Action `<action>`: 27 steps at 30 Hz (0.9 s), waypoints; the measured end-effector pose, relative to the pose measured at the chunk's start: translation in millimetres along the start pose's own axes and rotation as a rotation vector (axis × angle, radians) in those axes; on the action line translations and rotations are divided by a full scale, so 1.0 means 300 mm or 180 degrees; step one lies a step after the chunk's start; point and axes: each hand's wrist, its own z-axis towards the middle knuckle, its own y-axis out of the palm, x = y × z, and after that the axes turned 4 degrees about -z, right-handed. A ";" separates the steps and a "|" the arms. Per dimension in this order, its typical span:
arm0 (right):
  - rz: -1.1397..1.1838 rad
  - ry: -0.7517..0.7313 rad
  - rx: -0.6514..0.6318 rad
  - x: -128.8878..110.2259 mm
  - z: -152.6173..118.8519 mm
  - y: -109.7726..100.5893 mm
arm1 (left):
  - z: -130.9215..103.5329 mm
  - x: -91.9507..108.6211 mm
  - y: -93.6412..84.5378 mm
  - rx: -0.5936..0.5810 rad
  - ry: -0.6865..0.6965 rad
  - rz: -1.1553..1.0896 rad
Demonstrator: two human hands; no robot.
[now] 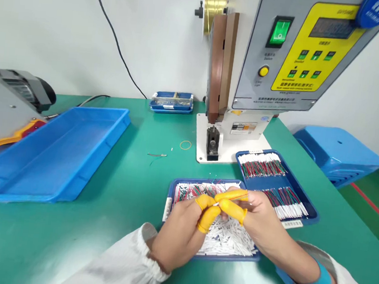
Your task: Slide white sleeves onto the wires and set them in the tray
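Observation:
In the head view, my left hand (183,231) and my right hand (259,215) meet above a blue tray (171,189). Yellow finger cots cover the thumb and forefinger of each. Both hands are closed in a pinch, tip to tip, on a small white tube (216,204), of which only a bit shows between the fingers. Beneath them, the tray holds loose short white tubes (230,239) in front and red, green and white wires (201,189) behind. Whether a wire runs into the pinched tube is hidden.
A crimping machine (244,71) with a lit green switch stands behind. At right, another blue tray (260,182) holds bundled wires with white ends. Left is a large blue bin (62,156). A wire piece (157,155) and a rubber band (185,145) lie on the green table.

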 end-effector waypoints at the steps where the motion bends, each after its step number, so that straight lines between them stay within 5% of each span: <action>1: 0.0007 0.0015 0.0067 0.003 0.000 0.001 | 0.001 -0.003 0.004 0.0015 -0.0038 0.0132; 10: 0.0060 0.0388 0.0156 0.046 0.002 -0.012 | 0.002 -0.039 0.016 0.0010 0.0548 0.1690; 18: 0.0420 0.0135 -0.0077 0.022 -0.003 0.002 | 0.004 -0.007 0.000 0.0248 0.0726 0.1149; 27: 0.0374 0.0114 0.0430 0.031 -0.007 0.022 | 0.010 -0.019 0.006 0.0267 0.0712 0.0827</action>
